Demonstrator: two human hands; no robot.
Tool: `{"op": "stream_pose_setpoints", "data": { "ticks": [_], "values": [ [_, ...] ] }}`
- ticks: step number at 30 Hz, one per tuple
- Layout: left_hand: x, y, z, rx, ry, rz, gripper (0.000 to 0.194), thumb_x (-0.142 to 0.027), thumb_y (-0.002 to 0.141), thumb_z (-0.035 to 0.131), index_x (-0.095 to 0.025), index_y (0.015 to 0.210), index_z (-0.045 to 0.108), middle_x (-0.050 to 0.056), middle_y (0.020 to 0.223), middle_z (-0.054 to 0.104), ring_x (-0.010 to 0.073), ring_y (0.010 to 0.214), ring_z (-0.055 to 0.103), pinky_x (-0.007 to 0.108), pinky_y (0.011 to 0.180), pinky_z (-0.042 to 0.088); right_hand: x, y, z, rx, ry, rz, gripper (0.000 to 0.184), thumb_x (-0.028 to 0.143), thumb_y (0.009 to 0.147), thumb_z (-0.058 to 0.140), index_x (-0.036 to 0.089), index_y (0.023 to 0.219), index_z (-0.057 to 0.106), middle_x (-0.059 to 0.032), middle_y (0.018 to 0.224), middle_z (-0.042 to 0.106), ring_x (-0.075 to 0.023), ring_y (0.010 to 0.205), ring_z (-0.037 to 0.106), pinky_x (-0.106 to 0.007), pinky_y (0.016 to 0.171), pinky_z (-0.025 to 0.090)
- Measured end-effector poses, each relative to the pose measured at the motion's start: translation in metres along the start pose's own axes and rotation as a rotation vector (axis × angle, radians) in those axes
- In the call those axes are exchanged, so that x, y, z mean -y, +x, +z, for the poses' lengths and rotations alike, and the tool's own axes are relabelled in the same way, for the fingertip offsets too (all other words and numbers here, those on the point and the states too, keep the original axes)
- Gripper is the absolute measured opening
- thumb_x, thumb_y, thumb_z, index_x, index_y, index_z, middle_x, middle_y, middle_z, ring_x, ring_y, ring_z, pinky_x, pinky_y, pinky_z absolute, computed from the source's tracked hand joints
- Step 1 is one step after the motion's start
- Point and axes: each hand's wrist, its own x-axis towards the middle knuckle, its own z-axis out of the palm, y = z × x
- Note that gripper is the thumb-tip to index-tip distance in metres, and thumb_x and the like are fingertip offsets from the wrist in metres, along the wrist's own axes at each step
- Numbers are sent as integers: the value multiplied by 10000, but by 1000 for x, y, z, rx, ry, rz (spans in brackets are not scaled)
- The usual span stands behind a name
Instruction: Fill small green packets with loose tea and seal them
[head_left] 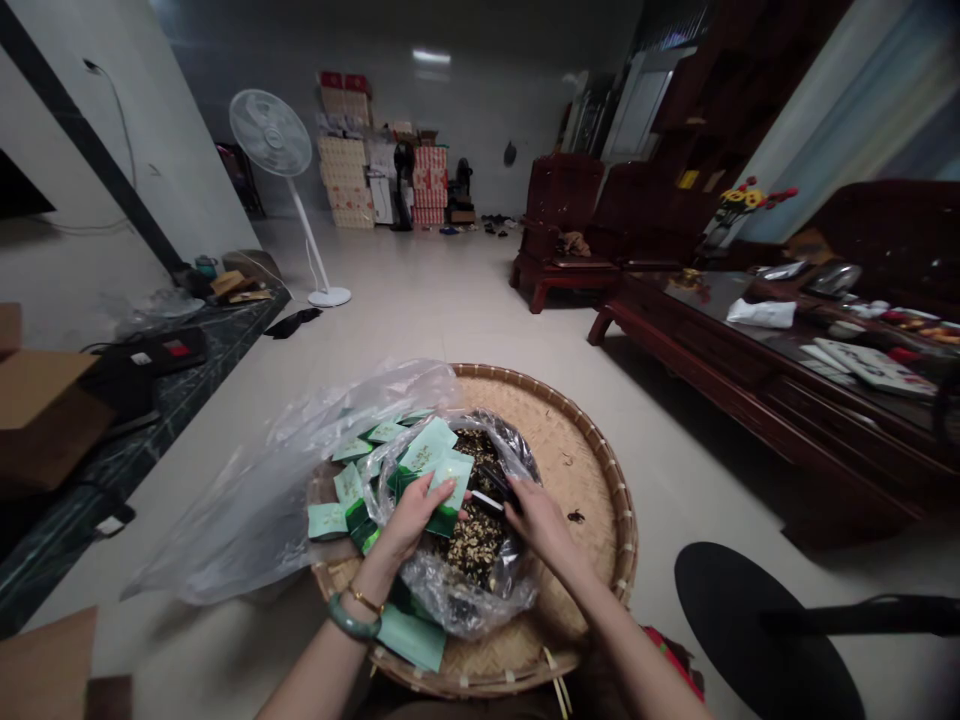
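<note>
My left hand (415, 513), with a jade-coloured bangle at the wrist, pinches a pale green packet (452, 478) over an open clear plastic bag (469, 607). Inside the bag lies a loose dark mix with pale flakes (476, 540). My right hand (536, 517) is closed around a slim black tool (491, 503) with a bright strip; its exact kind is unclear. The tool points left towards the packet. More green packets (328, 520) lie to the left, partly under a large clear plastic sheet or bag (247, 530). All this rests on a round woven bamboo tray (589, 450).
A white standing fan (271, 135) stands back left. A dark wooden table (697, 345) runs along the right, near wooden chairs (562, 225). A round black base (750, 630) sits front right. Cardboard boxes (49, 400) are at left; stacked cartons (345, 180) stand behind.
</note>
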Motion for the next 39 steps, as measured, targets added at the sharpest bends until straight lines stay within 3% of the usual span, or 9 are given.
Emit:
{"op": "stream_pose_setpoints", "data": {
  "ticks": [5,11,14,17,20,22,25,29,39],
  "values": [
    [0,-2,0,1,-30,1,464,-429,644,784,-125,942,599,72,843,720,162,585,673,227,509,514,-1,-8,2,-15,-73,-32,652,158,730,621,122,1354,437,-195,1239,552,-339,1096,541,-454,900,486],
    [0,-3,1,17,-32,-10,482,-427,633,791,-121,952,599,75,828,724,173,600,684,224,514,515,8,-11,14,-12,-191,64,648,64,695,551,152,1332,466,-187,1137,594,-334,990,581,-427,780,530],
    [-1,-3,-2,18,-29,8,489,-424,640,787,-125,975,594,75,841,724,171,607,685,232,536,525,2,-9,7,-17,-32,88,596,142,752,545,147,1340,452,-181,1153,582,-307,955,606,-408,777,529],
    [1,-3,-3,16,-17,5,485,-422,643,784,-128,979,595,71,838,722,167,601,680,233,532,523,-7,-6,-11,-12,255,106,494,327,844,525,154,1305,485,-148,1166,598,-283,1003,607,-420,875,496],
    [3,-3,-1,50,9,1,473,-436,645,781,-124,954,604,74,826,719,169,600,678,228,526,514,-6,-1,-35,53,482,89,451,454,872,494,175,1218,570,-112,1174,628,-279,1087,579,-421,947,454],
    [4,-3,3,97,38,0,461,-454,652,772,-117,924,614,78,831,716,164,593,673,221,521,504,0,3,-48,141,570,41,415,483,879,485,197,1145,626,-83,1094,669,-264,1031,604,-398,907,474],
    [4,-5,9,173,91,-19,448,-470,656,763,-114,892,628,75,829,710,157,579,666,206,496,480,15,10,-59,217,624,8,351,471,875,506,209,1032,680,-55,976,699,-243,917,634,-361,818,499],
    [4,-7,13,221,146,-30,446,-484,655,754,-110,864,628,64,792,698,163,588,667,205,501,470,26,16,-59,203,607,5,298,422,873,522,193,946,699,-41,853,697,-228,808,635,-330,722,493],
    [9,-6,12,187,149,-39,507,-509,661,734,-113,952,610,81,843,708,166,586,663,215,503,463,24,16,-57,138,602,22,273,405,847,550,178,949,663,-57,894,693,-224,835,622,-331,751,462]
  ]
}}
